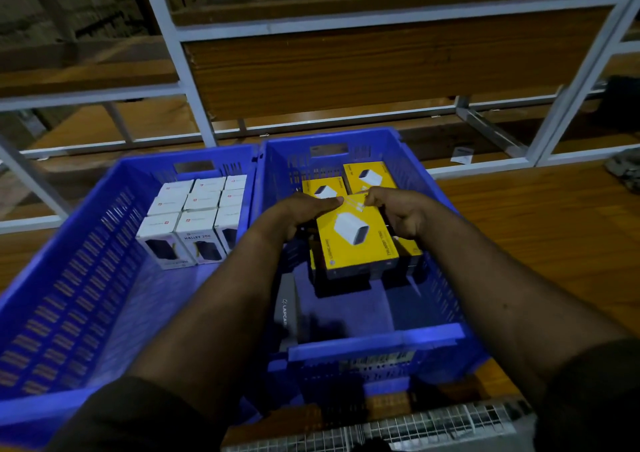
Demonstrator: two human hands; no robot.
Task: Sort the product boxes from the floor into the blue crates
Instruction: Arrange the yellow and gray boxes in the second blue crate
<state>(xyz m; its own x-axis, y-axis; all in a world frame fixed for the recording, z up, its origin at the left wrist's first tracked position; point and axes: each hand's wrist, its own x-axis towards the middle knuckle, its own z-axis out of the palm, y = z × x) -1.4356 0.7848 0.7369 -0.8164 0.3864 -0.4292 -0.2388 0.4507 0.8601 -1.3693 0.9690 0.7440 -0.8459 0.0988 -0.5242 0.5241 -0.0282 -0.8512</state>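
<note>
Left hand (304, 211) and right hand (398, 209) both clamped on yellow box (356, 240), setting it inside right blue crate (377, 342) atop other yellow boxes (369, 174). Left blue crate (52, 313) partly filled with white boxes (197, 216). Sorting apparently midway; floor stock out of view.

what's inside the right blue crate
Yellow boxes fill the far end of the right crate; the left hand and right hand hold the nearest, top one. Boxes beneath it are mostly covered. A grey box lies by the left wall.
</note>
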